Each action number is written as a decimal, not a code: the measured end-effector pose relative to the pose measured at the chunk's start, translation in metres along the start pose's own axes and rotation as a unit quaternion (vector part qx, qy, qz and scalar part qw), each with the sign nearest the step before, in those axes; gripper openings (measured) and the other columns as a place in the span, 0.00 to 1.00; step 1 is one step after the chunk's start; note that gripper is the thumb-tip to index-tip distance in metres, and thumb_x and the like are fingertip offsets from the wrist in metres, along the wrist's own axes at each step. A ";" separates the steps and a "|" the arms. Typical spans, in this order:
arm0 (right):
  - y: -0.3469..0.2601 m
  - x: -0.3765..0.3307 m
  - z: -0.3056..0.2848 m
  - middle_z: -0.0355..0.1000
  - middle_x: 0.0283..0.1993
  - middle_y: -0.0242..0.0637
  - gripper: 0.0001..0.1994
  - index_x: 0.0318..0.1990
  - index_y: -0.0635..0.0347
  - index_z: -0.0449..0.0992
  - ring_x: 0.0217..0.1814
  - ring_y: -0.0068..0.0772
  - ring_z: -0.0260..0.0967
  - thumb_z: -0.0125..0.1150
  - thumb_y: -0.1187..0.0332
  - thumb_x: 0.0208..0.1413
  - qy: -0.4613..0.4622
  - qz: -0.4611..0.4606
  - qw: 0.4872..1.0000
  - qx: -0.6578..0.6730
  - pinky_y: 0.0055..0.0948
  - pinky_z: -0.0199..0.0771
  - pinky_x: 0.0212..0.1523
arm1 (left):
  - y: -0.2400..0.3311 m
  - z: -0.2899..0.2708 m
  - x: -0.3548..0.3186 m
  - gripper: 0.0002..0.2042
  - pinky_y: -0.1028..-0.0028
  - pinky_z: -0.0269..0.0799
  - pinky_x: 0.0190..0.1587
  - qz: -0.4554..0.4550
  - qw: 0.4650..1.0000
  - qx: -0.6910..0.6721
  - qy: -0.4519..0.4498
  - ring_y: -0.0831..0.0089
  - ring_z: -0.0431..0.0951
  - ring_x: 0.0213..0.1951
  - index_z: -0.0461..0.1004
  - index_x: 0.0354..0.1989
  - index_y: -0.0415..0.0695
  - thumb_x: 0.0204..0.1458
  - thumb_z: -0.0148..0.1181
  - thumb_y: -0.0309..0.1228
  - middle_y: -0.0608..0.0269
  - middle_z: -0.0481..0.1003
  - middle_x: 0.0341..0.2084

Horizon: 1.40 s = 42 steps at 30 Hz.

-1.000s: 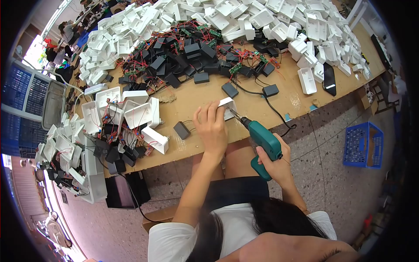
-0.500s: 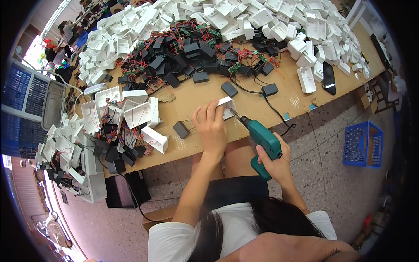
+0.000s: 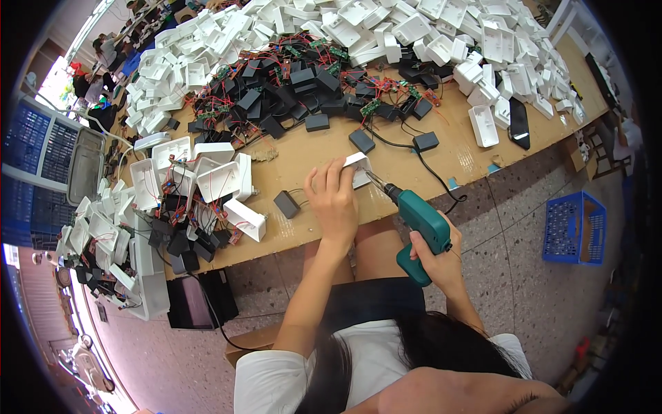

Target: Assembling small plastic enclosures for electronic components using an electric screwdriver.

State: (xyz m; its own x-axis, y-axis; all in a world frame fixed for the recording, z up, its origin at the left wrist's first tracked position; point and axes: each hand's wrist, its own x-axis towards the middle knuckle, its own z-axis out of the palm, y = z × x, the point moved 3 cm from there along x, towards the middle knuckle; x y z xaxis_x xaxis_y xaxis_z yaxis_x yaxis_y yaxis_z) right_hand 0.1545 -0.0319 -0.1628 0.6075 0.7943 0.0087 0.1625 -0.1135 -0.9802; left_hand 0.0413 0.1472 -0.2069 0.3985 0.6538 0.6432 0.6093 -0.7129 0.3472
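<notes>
At the table's near edge, my left hand (image 3: 334, 200) has its fingers closed over a small white plastic case (image 3: 362, 178), covering its left part. My right hand (image 3: 443, 259) grips a green electric screwdriver (image 3: 422, 217) by its handle, its bit pointing up and left at the case. From this angle I cannot tell whether the bit touches the case. A dark grey box (image 3: 286, 205) with a thin wire lies just left of my left hand. Beyond the case are two more dark boxes, one (image 3: 361, 141) close behind it and one (image 3: 426, 141) farther right.
White plastic cases (image 3: 414, 27) are heaped along the back. Before them lies a pile of black boxes with red wires and green circuit boards (image 3: 296, 83). Opened cases (image 3: 221, 176) sit at left, a black phone (image 3: 519, 124) at right. A blue crate (image 3: 574, 228) stands on the floor.
My right hand and the screwdriver have shifted slightly right and down, drawing the bit back a little. My left hand and the white case stay in place.
</notes>
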 end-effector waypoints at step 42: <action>-0.004 0.008 0.021 0.70 0.33 0.42 0.10 0.37 0.67 0.76 0.31 0.39 0.70 0.74 0.73 0.55 -0.029 -0.091 0.985 -0.142 0.33 0.70 0.33 | -0.016 -0.003 -0.006 0.09 0.55 0.62 0.67 -0.014 0.999 -0.025 -0.016 0.64 0.76 0.59 0.81 0.43 0.42 0.54 0.64 0.22 0.64 0.78 0.52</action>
State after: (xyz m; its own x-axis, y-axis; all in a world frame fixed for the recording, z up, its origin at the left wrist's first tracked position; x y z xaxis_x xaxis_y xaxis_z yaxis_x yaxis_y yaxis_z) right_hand 0.1423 -0.0128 -0.1626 0.5043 0.8487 0.1592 0.4807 -0.1228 -0.8683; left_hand 0.0271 0.1539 -0.2137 0.4050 0.6805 0.6106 0.5858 -0.7059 0.3982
